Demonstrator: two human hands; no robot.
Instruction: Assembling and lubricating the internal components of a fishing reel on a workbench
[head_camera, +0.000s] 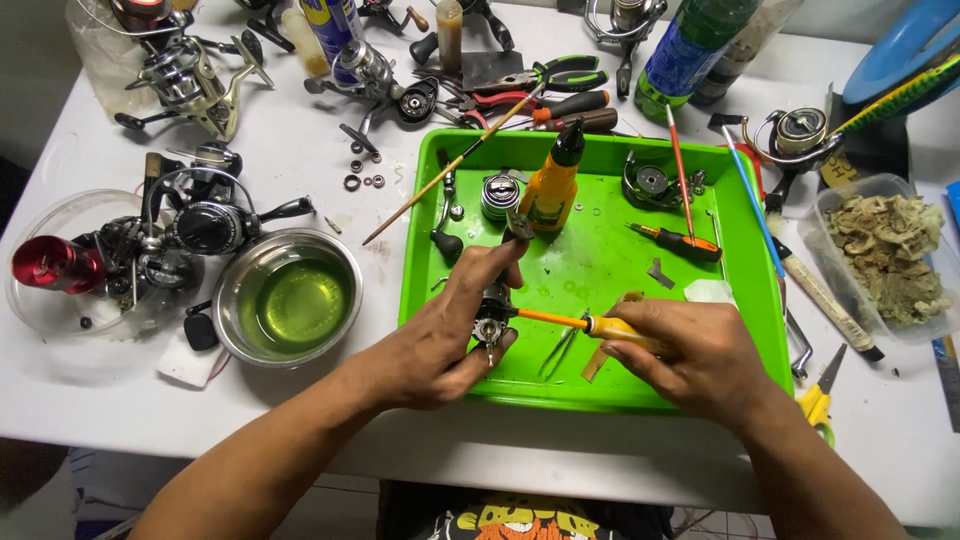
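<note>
Both hands over the green tray (745, 300): reel body in the left, screwdriver in the right.

Left hand (445, 335) is closed round a small dark reel body (492, 318), thumb on top and fingers underneath, holding it just above the tray's near-left part. Right hand (690, 350) is clenched on the yellow handle of a screwdriver (575, 322); the orange shaft runs left and the tip meets the reel body. Tweezers (562, 350) lie on the tray just under the shaft. Further back in the tray: an orange bottle with black nozzle (552, 185), upright, and a second small screwdriver (680, 240). On the tabletop (60, 400) left of the tray sits a steel bowl (288, 297) of yellowish liquid; spare reels and pliers (545, 75) lie near the far edge.
</note>
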